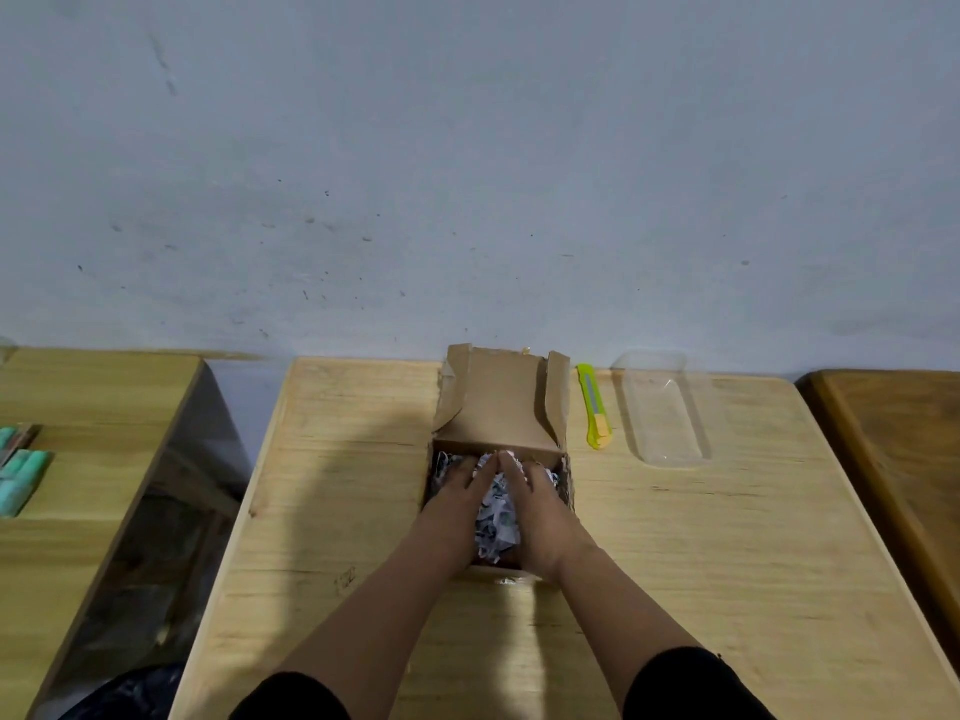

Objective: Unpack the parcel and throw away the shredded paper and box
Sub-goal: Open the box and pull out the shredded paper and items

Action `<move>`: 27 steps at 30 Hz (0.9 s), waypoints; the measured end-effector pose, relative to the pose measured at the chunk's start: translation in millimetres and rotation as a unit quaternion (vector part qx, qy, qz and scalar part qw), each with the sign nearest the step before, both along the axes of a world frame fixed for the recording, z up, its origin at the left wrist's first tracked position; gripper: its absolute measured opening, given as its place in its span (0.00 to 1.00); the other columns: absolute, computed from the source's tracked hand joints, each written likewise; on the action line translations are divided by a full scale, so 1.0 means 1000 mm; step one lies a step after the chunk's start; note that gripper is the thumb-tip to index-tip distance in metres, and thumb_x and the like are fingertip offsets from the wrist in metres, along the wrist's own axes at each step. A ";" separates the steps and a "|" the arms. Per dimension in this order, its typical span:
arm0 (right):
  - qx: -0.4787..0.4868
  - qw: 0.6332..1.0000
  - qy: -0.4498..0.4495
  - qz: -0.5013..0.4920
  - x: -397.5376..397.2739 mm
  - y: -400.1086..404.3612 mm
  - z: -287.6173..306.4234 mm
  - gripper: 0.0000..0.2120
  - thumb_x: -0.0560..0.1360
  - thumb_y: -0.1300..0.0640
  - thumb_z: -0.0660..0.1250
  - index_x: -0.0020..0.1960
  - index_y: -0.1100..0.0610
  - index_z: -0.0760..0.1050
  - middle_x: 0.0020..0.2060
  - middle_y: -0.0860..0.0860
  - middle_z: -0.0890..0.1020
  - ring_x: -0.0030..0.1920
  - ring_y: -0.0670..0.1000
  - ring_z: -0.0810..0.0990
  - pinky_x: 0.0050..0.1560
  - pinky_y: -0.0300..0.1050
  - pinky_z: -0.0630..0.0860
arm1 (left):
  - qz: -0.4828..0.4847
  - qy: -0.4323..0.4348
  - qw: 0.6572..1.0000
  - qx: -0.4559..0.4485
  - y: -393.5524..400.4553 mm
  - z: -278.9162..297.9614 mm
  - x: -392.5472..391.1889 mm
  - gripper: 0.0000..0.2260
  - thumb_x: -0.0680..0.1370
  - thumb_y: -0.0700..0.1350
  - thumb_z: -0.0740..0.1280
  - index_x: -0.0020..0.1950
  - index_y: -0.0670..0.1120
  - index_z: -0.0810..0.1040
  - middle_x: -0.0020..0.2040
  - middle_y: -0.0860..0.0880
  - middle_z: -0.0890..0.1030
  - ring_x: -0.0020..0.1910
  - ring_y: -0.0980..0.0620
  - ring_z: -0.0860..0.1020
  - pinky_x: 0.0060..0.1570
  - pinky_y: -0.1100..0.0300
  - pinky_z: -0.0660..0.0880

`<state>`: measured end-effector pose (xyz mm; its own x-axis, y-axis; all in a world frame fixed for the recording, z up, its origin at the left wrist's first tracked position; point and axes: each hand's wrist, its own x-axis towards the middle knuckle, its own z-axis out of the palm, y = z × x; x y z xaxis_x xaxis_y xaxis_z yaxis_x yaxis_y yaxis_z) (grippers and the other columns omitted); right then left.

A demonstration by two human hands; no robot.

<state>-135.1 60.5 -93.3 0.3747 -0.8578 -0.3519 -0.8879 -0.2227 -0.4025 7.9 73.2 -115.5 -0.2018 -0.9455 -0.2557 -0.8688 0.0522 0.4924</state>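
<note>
- The box (pixel 498 402) stands open on the wooden table (pixel 332 511), its lid flap folded back toward the wall (pixel 467 148); all positions below are given relative to the box.
- The shredded paper (pixel 500 517) fills the box cavity. It is judged light, loose and springy (strands will shed and trail if lifted in small pinches), so it should be scooped from below in a large cupped bundle.
- The left hand (pixel 460 498) lies on the paper at the left side of the cavity, fingers extended and close together, reaching toward the far inner wall.
- The right hand (pixel 537 506) lies on the paper at the right side, fingers likewise extended and together; the fingertips of both hands meet near the far edge. Whether either hand grips anything beneath the paper cannot be told.
- Any packed item is hidden under the paper (handle as possibly fragile).
- The box is judged thin, light card that dents easily; hold it by the side walls, not the flap.
- Just right of the box lies a yellow-green utility knife (pixel 594 407); beyond it, a clear plastic tray (pixel 665 407).
- Both could be struck by paper lifted out to the right.
- Left of the box the table is bare.
</note>
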 end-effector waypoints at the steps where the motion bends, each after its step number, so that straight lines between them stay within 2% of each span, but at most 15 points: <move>1: 0.003 1.000 0.000 0.000 0.000 -0.001 0.000 0.51 0.68 0.58 0.73 0.75 0.47 0.39 0.73 0.55 0.53 0.69 0.58 0.65 0.59 0.52 0.74 | -0.003 -0.004 1.000 -0.002 -0.001 -0.001 0.000 0.42 0.73 0.44 0.70 0.76 0.52 0.44 0.77 0.47 0.49 0.76 0.47 0.49 0.71 0.57 0.58; 7: 0.000 1.000 0.006 -0.007 0.003 -0.005 -0.005 0.46 0.69 0.59 0.71 0.75 0.47 0.43 0.70 0.55 0.58 0.70 0.57 0.62 0.60 0.53 0.74 | 0.012 -0.016 1.000 -0.010 -0.005 -0.006 -0.002 0.35 0.75 0.43 0.66 0.76 0.52 0.49 0.76 0.46 0.52 0.75 0.46 0.51 0.71 0.57 0.58; 13: -0.005 0.999 0.032 -0.005 0.003 -0.006 -0.009 0.43 0.71 0.60 0.69 0.75 0.49 0.45 0.69 0.57 0.59 0.71 0.57 0.59 0.64 0.53 0.71 | 0.058 0.010 0.998 -0.012 -0.005 -0.009 -0.002 0.30 0.75 0.44 0.66 0.74 0.53 0.57 0.74 0.47 0.59 0.70 0.46 0.64 0.65 0.55 0.66; 18: -0.001 1.000 0.028 -0.014 0.004 -0.007 -0.014 0.42 0.70 0.56 0.72 0.74 0.50 0.49 0.68 0.57 0.60 0.70 0.59 0.61 0.64 0.54 0.72 | 0.068 0.021 0.997 -0.008 -0.006 -0.005 -0.003 0.27 0.76 0.44 0.66 0.73 0.50 0.61 0.73 0.47 0.61 0.69 0.45 0.66 0.66 0.54 0.67; 23: -0.003 1.000 -0.006 -0.019 0.003 -0.008 -0.019 0.39 0.69 0.51 0.72 0.73 0.52 0.54 0.67 0.58 0.63 0.69 0.58 0.62 0.66 0.53 0.70 | 0.049 0.014 0.999 0.015 -0.008 -0.004 -0.001 0.33 0.70 0.47 0.73 0.72 0.49 0.62 0.72 0.47 0.62 0.69 0.45 0.66 0.67 0.53 0.66; 27: 0.002 1.000 -0.021 -0.006 0.006 -0.014 -0.034 0.35 0.63 0.36 0.63 0.68 0.48 0.64 0.62 0.51 0.72 0.63 0.53 0.71 0.64 0.44 0.72 | 0.034 0.035 0.998 0.026 -0.009 0.002 0.005 0.35 0.67 0.49 0.75 0.70 0.47 0.64 0.70 0.46 0.64 0.66 0.45 0.68 0.67 0.53 0.67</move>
<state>-128.8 46.4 -126.9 0.3788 -0.8611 -0.3390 -0.8730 -0.2110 -0.4397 12.5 64.6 -113.3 -0.1567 -0.9434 -0.2924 -0.8324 -0.0332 0.5532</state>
